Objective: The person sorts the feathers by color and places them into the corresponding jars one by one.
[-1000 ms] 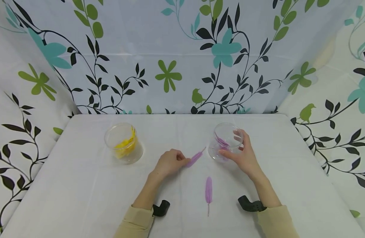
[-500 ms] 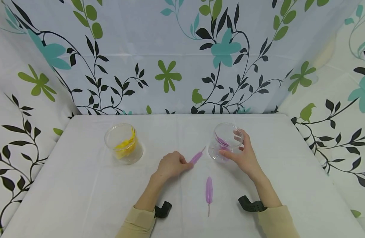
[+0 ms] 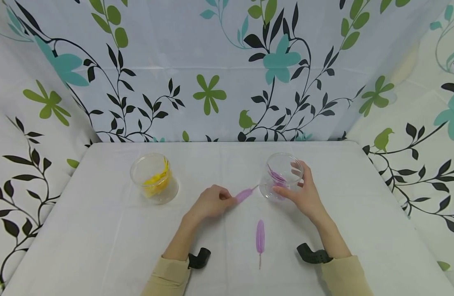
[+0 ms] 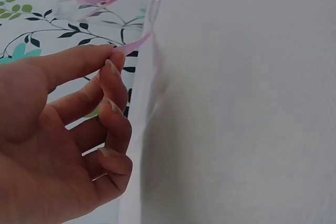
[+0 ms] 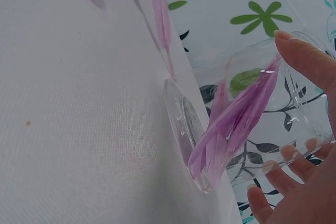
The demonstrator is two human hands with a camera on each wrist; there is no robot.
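My left hand [image 3: 214, 202] pinches a purple feather [image 3: 244, 195] between thumb and index finger, its bare quill tip pointing right toward a clear glass cup. In the left wrist view the other fingers of that hand [image 4: 68, 129] are curled and hold nothing. My right hand [image 3: 304, 193] grips the glass cup [image 3: 271, 193] from its right side, thumb in front and fingers behind. Inside this cup lean several purple feathers [image 5: 236, 124], seen closest in the right wrist view. Another purple feather [image 3: 260, 236] lies on the table between my forearms, quill toward me.
A second clear glass cup [image 3: 138, 176] with yellow feathers [image 3: 156, 183] in it stands at the back left. The white-covered table [image 3: 101, 246] ends at a patterned curtain [image 3: 227, 53]. Black wrist cameras [image 3: 200, 259] sit on both wrists.
My left hand shifted slightly right along its feather, then back left. The feather it pinches now lies at a flatter angle. My right hand and its cup stay in place.
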